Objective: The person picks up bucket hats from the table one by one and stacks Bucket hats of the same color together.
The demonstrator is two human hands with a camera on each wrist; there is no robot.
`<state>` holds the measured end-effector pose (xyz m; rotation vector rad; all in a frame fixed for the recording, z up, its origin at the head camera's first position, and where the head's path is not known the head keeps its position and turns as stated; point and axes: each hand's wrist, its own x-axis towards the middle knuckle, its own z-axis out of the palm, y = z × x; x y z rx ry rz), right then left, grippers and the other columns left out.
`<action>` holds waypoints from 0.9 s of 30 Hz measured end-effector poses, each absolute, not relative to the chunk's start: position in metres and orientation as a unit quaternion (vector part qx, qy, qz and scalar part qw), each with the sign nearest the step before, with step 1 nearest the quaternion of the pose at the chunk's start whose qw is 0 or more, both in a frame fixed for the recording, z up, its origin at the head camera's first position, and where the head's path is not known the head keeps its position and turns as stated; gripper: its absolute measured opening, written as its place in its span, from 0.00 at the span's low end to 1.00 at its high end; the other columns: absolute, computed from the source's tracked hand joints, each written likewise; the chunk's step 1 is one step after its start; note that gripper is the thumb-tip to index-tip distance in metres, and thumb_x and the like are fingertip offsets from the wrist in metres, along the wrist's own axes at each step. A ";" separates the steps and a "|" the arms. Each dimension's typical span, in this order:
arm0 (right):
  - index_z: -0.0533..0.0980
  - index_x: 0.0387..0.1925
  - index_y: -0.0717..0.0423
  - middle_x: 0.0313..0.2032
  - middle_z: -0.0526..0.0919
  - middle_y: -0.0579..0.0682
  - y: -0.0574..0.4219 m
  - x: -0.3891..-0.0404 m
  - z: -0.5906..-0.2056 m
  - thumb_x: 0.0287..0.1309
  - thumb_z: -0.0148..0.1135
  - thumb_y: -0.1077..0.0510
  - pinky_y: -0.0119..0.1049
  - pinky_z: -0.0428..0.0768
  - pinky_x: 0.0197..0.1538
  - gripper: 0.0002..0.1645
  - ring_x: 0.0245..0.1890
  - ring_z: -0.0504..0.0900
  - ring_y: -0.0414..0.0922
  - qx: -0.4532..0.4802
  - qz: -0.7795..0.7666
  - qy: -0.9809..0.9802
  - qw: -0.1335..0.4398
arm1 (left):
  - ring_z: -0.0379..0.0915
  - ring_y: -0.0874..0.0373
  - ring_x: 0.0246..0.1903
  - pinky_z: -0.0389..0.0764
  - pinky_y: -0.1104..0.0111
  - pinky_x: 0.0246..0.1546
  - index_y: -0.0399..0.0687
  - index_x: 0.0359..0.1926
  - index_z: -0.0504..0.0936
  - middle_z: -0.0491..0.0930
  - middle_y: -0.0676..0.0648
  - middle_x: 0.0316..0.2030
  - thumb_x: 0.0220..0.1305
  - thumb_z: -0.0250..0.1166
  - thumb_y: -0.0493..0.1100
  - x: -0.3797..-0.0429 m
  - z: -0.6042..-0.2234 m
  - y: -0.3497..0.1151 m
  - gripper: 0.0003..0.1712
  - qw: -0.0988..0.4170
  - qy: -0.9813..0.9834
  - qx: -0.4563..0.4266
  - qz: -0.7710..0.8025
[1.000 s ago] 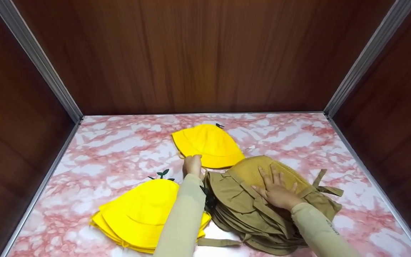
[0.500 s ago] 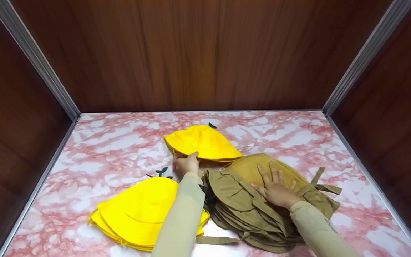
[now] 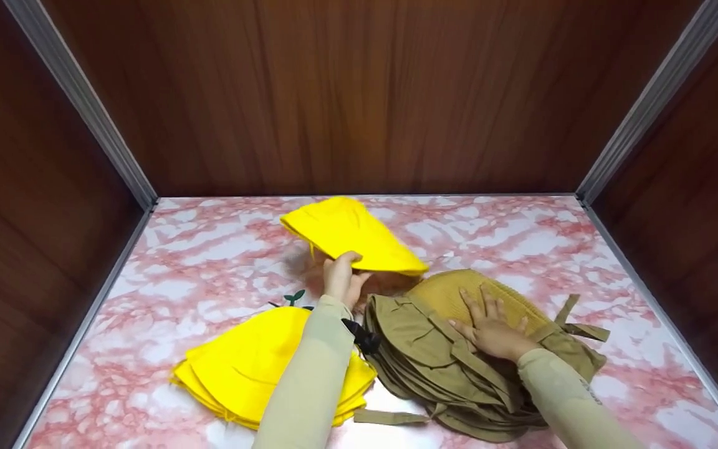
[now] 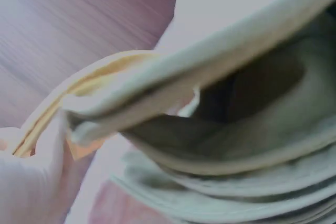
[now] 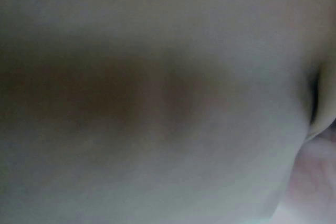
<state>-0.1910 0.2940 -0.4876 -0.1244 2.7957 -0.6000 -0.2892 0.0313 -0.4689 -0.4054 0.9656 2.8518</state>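
Observation:
In the head view my left hand [image 3: 341, 280] pinches the near brim of a yellow bucket hat [image 3: 354, 234], thumb on top. The hat is tilted, its left side raised off the table. The left wrist view catches part of that hand [image 4: 31, 187] on the yellow brim, beside layered khaki brims [image 4: 236, 167]. My right hand [image 3: 497, 330] rests with spread fingers on a stack of khaki hats [image 3: 418, 343], over a mustard mesh part [image 3: 449, 293]. The right wrist view is a blurred close-up, too unclear to read.
A stack of yellow hats [image 3: 253, 374] with a green sprout ornament [image 3: 295, 297] lies at the near left, partly behind my left sleeve [image 3: 309, 380]. Khaki straps [image 3: 391, 417] trail on the pink-and-white marbled table [image 3: 209, 249]. Brown wood panels [image 3: 359, 100] stand around it.
The yellow hat at the back has been lifted and tilted, its left side rising. My left hand has moved slightly forward with its brim. The right hand stays on the khaki stack.

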 end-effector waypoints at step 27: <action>0.41 0.71 0.59 0.66 0.34 0.76 0.293 -0.196 -0.441 0.60 0.53 0.37 0.74 0.53 0.54 0.52 0.61 0.42 0.79 -0.083 -0.250 0.954 0.145 | 0.69 0.52 0.38 0.74 0.65 0.33 0.37 0.44 0.67 0.70 0.44 0.40 0.49 0.51 0.20 -0.233 -0.406 0.009 0.20 -0.046 0.264 -0.028 0.963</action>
